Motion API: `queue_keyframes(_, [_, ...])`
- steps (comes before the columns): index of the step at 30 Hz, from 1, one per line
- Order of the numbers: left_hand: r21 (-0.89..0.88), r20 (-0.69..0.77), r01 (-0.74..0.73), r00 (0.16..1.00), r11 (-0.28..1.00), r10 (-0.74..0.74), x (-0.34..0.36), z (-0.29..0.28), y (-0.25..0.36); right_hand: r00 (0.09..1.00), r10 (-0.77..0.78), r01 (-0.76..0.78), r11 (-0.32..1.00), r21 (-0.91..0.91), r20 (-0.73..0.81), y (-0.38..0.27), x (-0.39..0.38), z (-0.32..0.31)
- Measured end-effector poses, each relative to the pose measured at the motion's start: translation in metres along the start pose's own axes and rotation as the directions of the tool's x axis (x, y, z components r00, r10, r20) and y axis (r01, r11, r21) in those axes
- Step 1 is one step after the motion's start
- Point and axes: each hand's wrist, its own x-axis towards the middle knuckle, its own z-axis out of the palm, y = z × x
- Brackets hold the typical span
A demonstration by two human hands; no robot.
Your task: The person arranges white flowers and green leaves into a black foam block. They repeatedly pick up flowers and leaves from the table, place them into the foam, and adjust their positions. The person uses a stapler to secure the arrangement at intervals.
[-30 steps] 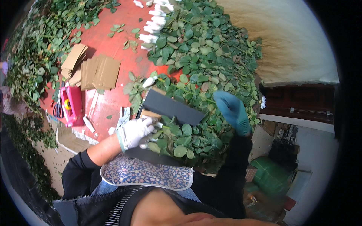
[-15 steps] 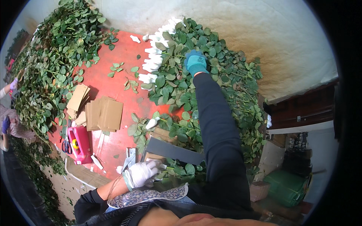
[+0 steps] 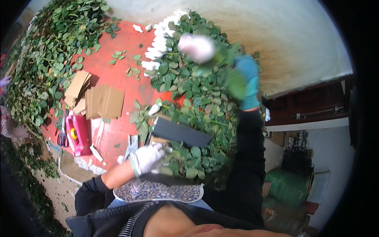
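Observation:
My right hand [image 3: 247, 79], in a teal-blue glove, is closed around the leafy stem of a rose and raised over the right side of the table. The rose's pale pink-white head [image 3: 197, 48] points left, smeared by motion. Below it lies a pile of leafy rose stems [image 3: 201, 106], with white-wrapped heads [image 3: 158, 49] lined up along its left side. My left hand [image 3: 149, 158], in a white glove, is closed at the near edge, beside a dark grey board [image 3: 181, 133]. What its fingers hold is hidden. One white-wrapped rose head [image 3: 154, 109] lies just beyond the board.
Cardboard sheets [image 3: 104, 102] are stacked on the red table [image 3: 126, 39], near a pink tape dispenser [image 3: 79, 136] and scissors [image 3: 62, 138]. Another leafy heap [image 3: 59, 51] covers the left side, where a person's sleeve [image 3: 12, 122] shows. A wall stands behind; a green bundle [image 3: 288, 185] sits at right.
My right hand has come up from the pile and moved right, now with a rose in it. My left hand stays by the board. The whole view has shifted slightly.

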Motion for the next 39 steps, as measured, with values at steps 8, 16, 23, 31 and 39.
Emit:
queue_keyframes(8, [-0.850,0.054,0.184,0.963,0.493,-0.265,-0.003,0.051,-0.058,0.931,-0.238,0.155,0.944,0.291,0.276,-0.088,-0.079,-0.101])
queue_keyframes(16, [-0.774,0.218,0.404,0.893,0.487,-0.394,0.000,0.017,-0.049,0.609,-0.130,-0.146,0.951,0.272,0.782,-0.135,-0.234,0.006])
queue_keyframes(23, [-0.065,0.010,0.103,0.995,0.993,-0.103,-0.005,0.022,-0.060,0.729,-0.106,-0.087,0.966,0.245,0.676,-0.128,-0.227,-0.007])
queue_keyframes(31, [-0.115,-0.028,0.042,0.999,0.992,-0.045,-0.003,0.023,-0.057,0.836,-0.133,-0.204,0.826,0.525,0.533,-0.192,-0.192,-0.005])
queue_keyframes(39, [-0.030,-0.018,0.139,0.990,0.990,-0.139,-0.005,0.026,-0.041,0.731,-0.118,-0.330,0.801,0.500,0.672,-0.210,-0.218,0.034])
